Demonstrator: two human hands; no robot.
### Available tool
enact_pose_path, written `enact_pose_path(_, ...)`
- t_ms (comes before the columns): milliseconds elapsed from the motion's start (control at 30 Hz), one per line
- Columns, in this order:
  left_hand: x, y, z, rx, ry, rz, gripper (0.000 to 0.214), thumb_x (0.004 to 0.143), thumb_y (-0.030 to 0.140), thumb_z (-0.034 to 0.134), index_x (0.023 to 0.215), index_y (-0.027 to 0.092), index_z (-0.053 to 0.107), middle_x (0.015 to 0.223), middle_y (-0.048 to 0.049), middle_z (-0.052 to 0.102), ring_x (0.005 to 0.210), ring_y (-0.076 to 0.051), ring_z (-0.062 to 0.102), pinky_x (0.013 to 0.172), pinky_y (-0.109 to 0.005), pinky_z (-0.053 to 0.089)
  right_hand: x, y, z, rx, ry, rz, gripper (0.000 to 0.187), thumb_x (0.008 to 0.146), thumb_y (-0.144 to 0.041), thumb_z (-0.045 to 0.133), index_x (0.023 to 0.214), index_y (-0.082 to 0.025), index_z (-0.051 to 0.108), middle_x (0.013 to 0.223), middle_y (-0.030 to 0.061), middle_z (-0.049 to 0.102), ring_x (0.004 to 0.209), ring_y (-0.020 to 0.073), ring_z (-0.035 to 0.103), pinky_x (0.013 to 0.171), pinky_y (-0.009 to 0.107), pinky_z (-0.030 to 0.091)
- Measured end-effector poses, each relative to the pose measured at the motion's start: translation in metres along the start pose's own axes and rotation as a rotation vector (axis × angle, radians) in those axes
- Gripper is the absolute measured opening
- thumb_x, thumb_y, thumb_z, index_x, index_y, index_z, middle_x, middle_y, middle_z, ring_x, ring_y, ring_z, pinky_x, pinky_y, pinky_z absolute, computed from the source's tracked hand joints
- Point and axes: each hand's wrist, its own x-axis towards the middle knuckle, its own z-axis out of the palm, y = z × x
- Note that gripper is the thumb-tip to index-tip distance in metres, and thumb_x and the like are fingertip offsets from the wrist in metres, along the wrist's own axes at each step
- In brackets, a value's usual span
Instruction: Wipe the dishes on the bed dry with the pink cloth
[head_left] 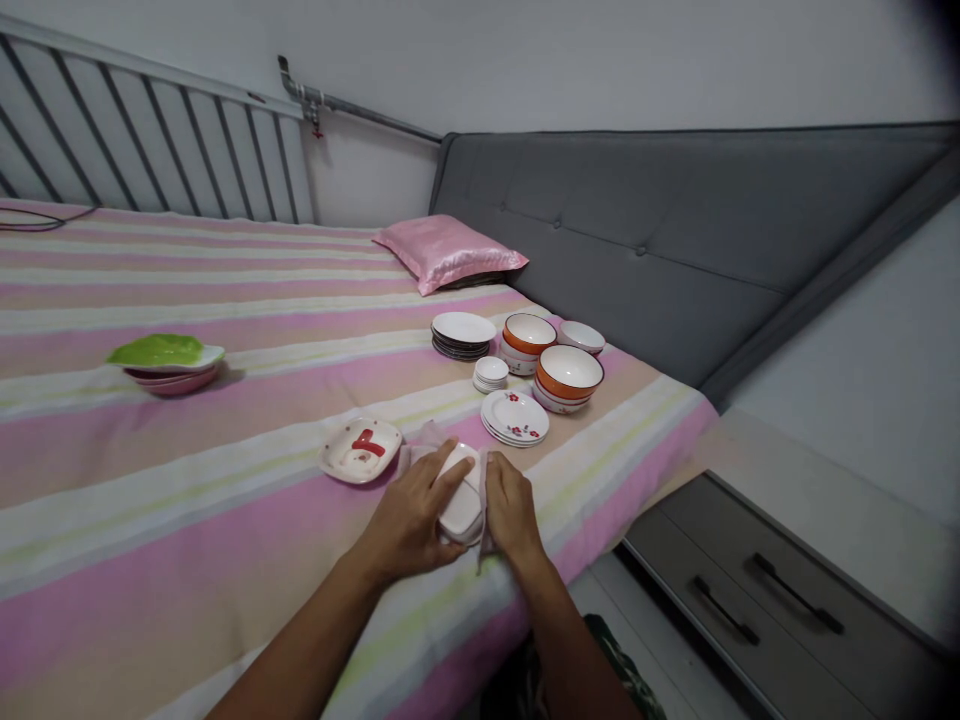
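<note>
My left hand (409,515) grips a white dish (461,512) with rounded corners, its fingers across the top and its thumb at the lower edge. At the dish's right side, my right hand (514,505) is closed on a pale greyish-pink cloth (484,535) and presses it to the rim. More of the cloth shows behind the dish, beyond my left fingers. Left of my hands, a squarish white dish (361,450) with a red design lies on the striped bedspread. Just beyond my right hand is a stack of white plates (515,417) with red flowers.
Farther back stand orange-rimmed bowls (570,372), small white dishes (491,372) and stacked plates (463,328). A green leaf-shaped dish (161,350) tops pink ones at the left. Beyond lie a pink pillow (454,250) and grey headboard (600,200). A drawer cabinet (757,590) stands right.
</note>
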Motion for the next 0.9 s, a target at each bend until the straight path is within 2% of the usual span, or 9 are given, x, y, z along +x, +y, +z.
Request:
enact_pose_path(167,0.0,0.001,0.001,-0.086,0.069,-0.042,0.081,0.07,0.03,0.064,0.138,0.022,0.021,0.147,-0.0214,0.024,0.135,-0.034,0.024,0.104,-0.057,0.024,0.003,0.007,0.006,0.2,0.048,0.059,0.037,0.09,-0.04,0.031,0.067,-0.019,0.052,0.064,0.0002,0.056,0.061,0.015,0.05,0.059,0.025,0.038)
enact_pose_path(233,0.001,0.001,0.003,-0.158,0.112,-0.065,0.083,0.07,0.026,0.065,0.139,0.022,0.019,0.149,-0.0202,0.021,0.137,-0.033,0.019,0.105,-0.056,0.023,0.004,0.011,0.009,0.359,0.064,0.117,0.038,0.089,-0.043,0.034,0.072,-0.017,0.056,0.068,0.0011,0.06,0.067,0.0152,0.053,0.062,0.025,0.041)
enact_pose_path(300,0.003,0.002,0.007,-0.278,0.167,-0.153,0.09,0.068,0.026,0.068,0.141,0.023,0.015,0.149,-0.0189,0.02,0.137,-0.032,0.02,0.105,-0.056,0.025,0.005,0.013,0.012,0.541,0.099,0.192,0.039,0.087,-0.047,0.037,0.082,-0.015,0.059,0.078,0.0035,0.064,0.076,0.0166,0.057,0.068,0.026,0.044)
enact_pose_path(400,0.007,0.002,0.012,-0.633,0.248,-0.409,0.106,0.059,0.026,0.077,0.142,0.025,0.011,0.143,-0.0176,0.032,0.129,-0.031,0.037,0.102,-0.053,0.034,0.007,0.011,0.014,0.807,0.187,0.329,0.041,0.085,-0.05,0.042,0.095,-0.015,0.059,0.091,0.0061,0.066,0.083,0.0181,0.061,0.072,0.028,0.048)
enact_pose_path(500,0.01,0.005,0.013,-1.14,0.203,-0.606,0.092,0.055,0.026,0.08,0.134,0.02,0.033,0.126,-0.0158,0.053,0.111,-0.029,0.055,0.093,-0.046,0.045,0.008,0.002,0.013,0.945,0.221,0.431,0.045,0.083,-0.055,0.043,0.099,-0.015,0.057,0.089,0.0065,0.067,0.079,0.0189,0.064,0.064,0.029,0.051)
enact_pose_path(567,0.012,0.008,0.011,-1.428,0.158,-0.677,0.065,0.062,0.029,0.076,0.121,0.016,0.05,0.115,-0.0142,0.061,0.1,-0.027,0.061,0.088,-0.043,0.049,0.007,-0.004,0.013,0.951,0.216,0.461,0.048,0.083,-0.058,0.041,0.1,-0.016,0.057,0.088,0.0069,0.068,0.077,0.0196,0.065,0.061,0.029,0.052)
enact_pose_path(667,0.016,0.014,0.006,-1.701,0.301,-0.8,0.038,0.078,0.039,0.061,0.11,0.018,0.058,0.106,-0.0097,0.067,0.092,-0.024,0.064,0.081,-0.039,0.053,0.004,-0.008,0.016,0.932,0.179,0.441,0.049,0.084,-0.058,0.038,0.1,-0.016,0.057,0.093,0.0075,0.068,0.082,0.0197,0.065,0.066,0.031,0.053)
enact_pose_path(767,0.021,0.017,0.004,-1.798,0.479,-0.985,0.035,0.086,0.045,0.048,0.107,0.019,0.059,0.105,-0.0067,0.068,0.092,-0.022,0.064,0.076,-0.036,0.055,-0.001,-0.005,0.024,0.89,0.145,0.375,0.047,0.086,-0.056,0.036,0.098,-0.016,0.058,0.097,0.0074,0.067,0.089,0.0193,0.063,0.074,0.032,0.051)
enact_pose_path(900,0.025,0.017,0.007,-1.718,0.565,-1.157,0.041,0.087,0.049,0.044,0.112,0.019,0.057,0.101,-0.0055,0.069,0.091,-0.021,0.065,0.071,-0.032,0.056,-0.005,0.0,0.034,0.669,0.179,0.296,0.046,0.085,-0.053,0.038,0.093,-0.014,0.061,0.089,0.0077,0.067,0.088,0.0201,0.061,0.076,0.032,0.049)
